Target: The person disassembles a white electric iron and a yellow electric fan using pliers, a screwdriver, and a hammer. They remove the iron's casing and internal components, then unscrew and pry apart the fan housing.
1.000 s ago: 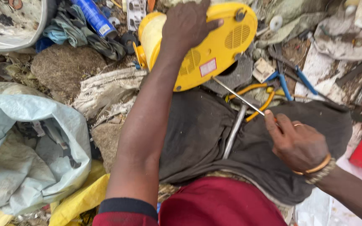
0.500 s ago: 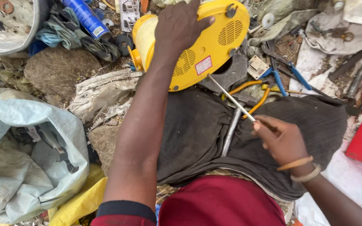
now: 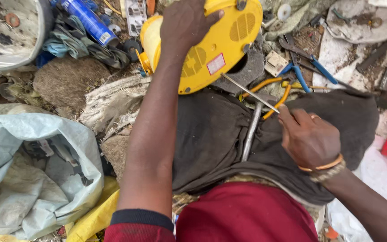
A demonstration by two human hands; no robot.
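Currently, yellow casing (image 3: 211, 49) at upper centre is gripped by left hand (image 3: 187, 22); thin screwdriver (image 3: 249, 93), pinched in closed right hand (image 3: 307, 136), is aimed at its underside.

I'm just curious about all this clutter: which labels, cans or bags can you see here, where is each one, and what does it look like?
Sticker: small white rectangle with red edging, on the yellow casing held by the left hand.
Blue can: cylinder lying slanted at top left, pale label near its end.
Pale woven sack: lower left, crumpled, mouth open.
No screens or signs.
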